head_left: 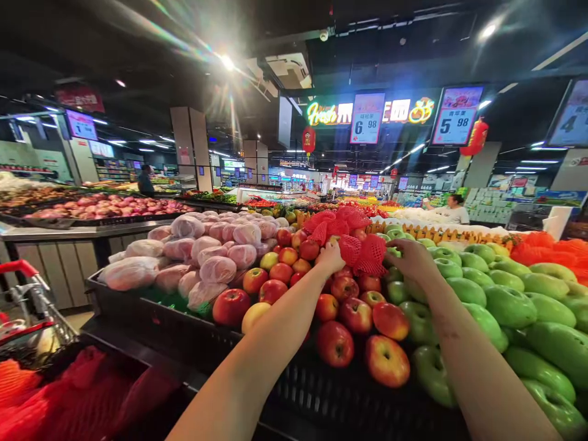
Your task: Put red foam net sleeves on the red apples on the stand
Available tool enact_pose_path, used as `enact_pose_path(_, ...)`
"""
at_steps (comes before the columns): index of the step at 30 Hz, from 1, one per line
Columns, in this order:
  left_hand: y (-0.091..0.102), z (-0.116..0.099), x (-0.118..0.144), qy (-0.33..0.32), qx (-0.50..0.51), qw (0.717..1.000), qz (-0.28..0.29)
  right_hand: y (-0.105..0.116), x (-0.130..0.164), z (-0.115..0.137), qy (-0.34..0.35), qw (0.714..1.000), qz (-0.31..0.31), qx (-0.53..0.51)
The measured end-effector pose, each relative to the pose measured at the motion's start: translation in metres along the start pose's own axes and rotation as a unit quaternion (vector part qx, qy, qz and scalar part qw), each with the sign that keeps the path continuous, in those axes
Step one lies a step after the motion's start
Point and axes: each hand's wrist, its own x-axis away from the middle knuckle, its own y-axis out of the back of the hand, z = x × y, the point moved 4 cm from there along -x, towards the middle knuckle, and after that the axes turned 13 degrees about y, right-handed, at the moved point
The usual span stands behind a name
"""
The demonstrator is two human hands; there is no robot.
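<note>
Evidently, from the head camera, a black crate (160,324) runs along the front of the fruit display, with plastic-wrapped pinkish fruit (217,267) at its left end and bare red apples (357,313) beside them; green apples (509,305) are heaped on the right. Red foam netting (367,254) lies on top of the red apples, between the two hands. The left hand (331,256) touches its near side, but I cannot tell whether its grip is closed on mesh or on an apple; the right hand (411,260) is just beside it at the edge of the green apples, fingers bent, its grip too hidden to judge. More red netting (68,392) fills the lower left corner, near a red-handled shopping cart (18,267). Beyond are a panelled display stand (55,263), price screens (366,119), a glowing "Fresh" sign (321,113) and a person in white (454,211)
</note>
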Motion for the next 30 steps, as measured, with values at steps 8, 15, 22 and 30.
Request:
enact_pose_path(8, 0.022, 0.004, -0.004, -0.09, 0.166, 0.982, 0.003, -0.022, -0.006, 0.013, 0.018, 0.956, -0.001, -0.293)
enact_pose_path(15, 0.029, -0.006, 0.014, -0.168, 0.237, 0.957, 0.018, -0.018, -0.001, 0.024, -0.065, 0.899, -0.024, -0.433)
enact_pose_path(22, 0.033, -0.007, 0.023, -0.176, 0.242, 0.954, 0.028, -0.015, 0.008, 0.025, -0.152, 0.834, -0.025, -0.53)
enact_pose_path(30, 0.022, -0.014, 0.027, -0.173, 0.3, 0.922, 0.172, -0.027, 0.009, 0.042, -0.138, 0.834, 0.056, -0.532)
